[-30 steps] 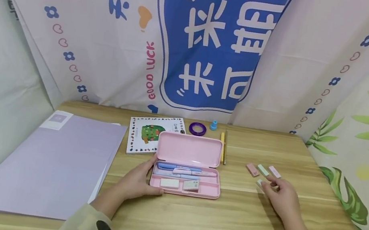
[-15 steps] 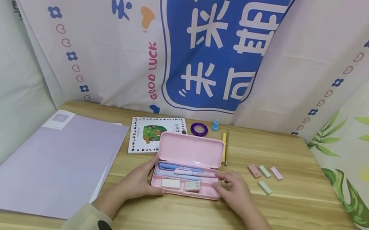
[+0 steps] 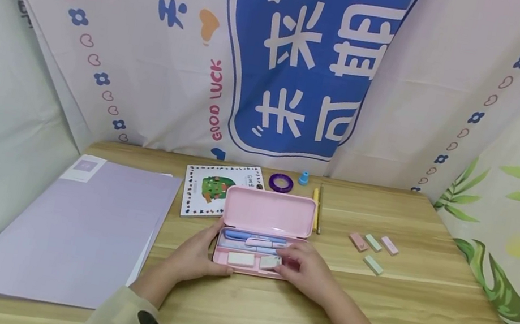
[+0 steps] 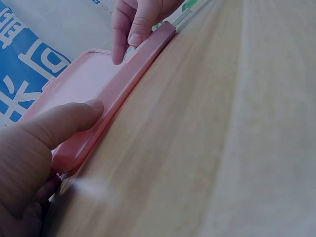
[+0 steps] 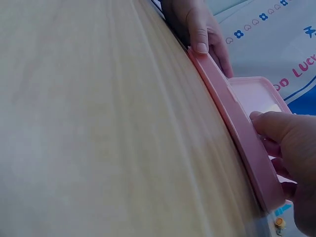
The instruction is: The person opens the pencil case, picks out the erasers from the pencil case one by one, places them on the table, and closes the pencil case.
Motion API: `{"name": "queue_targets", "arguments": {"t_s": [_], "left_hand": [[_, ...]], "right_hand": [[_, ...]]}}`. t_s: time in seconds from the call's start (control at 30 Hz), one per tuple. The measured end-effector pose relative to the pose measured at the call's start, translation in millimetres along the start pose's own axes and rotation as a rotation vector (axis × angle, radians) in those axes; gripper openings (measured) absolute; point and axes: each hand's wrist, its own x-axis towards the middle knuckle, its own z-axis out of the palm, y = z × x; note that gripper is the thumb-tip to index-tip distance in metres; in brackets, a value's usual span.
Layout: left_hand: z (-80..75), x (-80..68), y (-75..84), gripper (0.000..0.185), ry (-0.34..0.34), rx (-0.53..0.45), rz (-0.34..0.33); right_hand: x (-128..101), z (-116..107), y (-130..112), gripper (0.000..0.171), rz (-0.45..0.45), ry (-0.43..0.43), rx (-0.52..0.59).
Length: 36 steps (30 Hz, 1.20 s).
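Observation:
An open pink pencil case (image 3: 266, 212) lies mid-table with pens (image 3: 252, 237) and two white erasers (image 3: 240, 258) in its tray. My left hand (image 3: 194, 257) grips the case's left end, thumb on the front rim (image 4: 74, 116). My right hand (image 3: 306, 270) is over the right half of the tray. Its fingertips touch the right eraser (image 3: 269, 261) and its thumb (image 5: 269, 123) rests on the front rim (image 5: 242, 133). In the left wrist view the right hand (image 4: 136, 24) points a finger down into the tray. Whether it pinches anything is hidden.
A large purple folder (image 3: 73, 228) covers the left of the wooden table (image 3: 266, 312). Behind the case lie a picture booklet (image 3: 211, 188), a purple tape ring (image 3: 280, 182), a small blue object (image 3: 304, 178) and two pencils (image 3: 316, 209). Several small pastel blocks (image 3: 372, 243) lie to the right.
My right hand has left the pastel blocks, which stay on the table, and moved left into the case's tray. The left hand has kept its hold.

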Motion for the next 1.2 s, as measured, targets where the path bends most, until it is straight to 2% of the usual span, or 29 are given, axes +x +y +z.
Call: {"name": "queue_targets", "arguments": {"t_s": [0.37, 0.57, 0.7, 0.8, 0.9, 1.07, 1.2], "left_hand": [[1.6, 0.7, -1.9, 0.125, -0.003, 0.000, -0.005], [1.8, 1.0, -2.5, 0.125, -0.004, 0.004, -0.008], [1.8, 0.7, -2.1, 0.125, -0.008, 0.003, -0.012], [1.6, 0.8, -1.6, 0.126, -0.011, 0.002, -0.009], [1.1, 0.9, -1.2, 0.125, -0.013, 0.004, -0.006], [0.2, 0.9, -0.9, 0.125, -0.013, 0.009, -0.007], [-0.2, 0.9, -0.9, 0.126, -0.013, 0.010, -0.012]], "right_hand": [[0.5, -3.5, -4.2, 0.033, 0.025, -0.057, -0.022], [2.0, -5.2, -6.6, 0.029, 0.011, -0.083, -0.078], [0.5, -7.7, -6.6, 0.025, 0.055, -0.085, -0.012], [-2.6, -13.0, -3.6, 0.025, 0.111, -0.043, 0.083], [-8.6, -22.2, 4.6, 0.027, 0.184, 0.045, 0.123], [-25.7, -46.8, 34.2, 0.030, 0.310, 0.223, 0.117], [-45.8, -69.9, 63.0, 0.035, 0.402, 0.293, 0.083]]}}
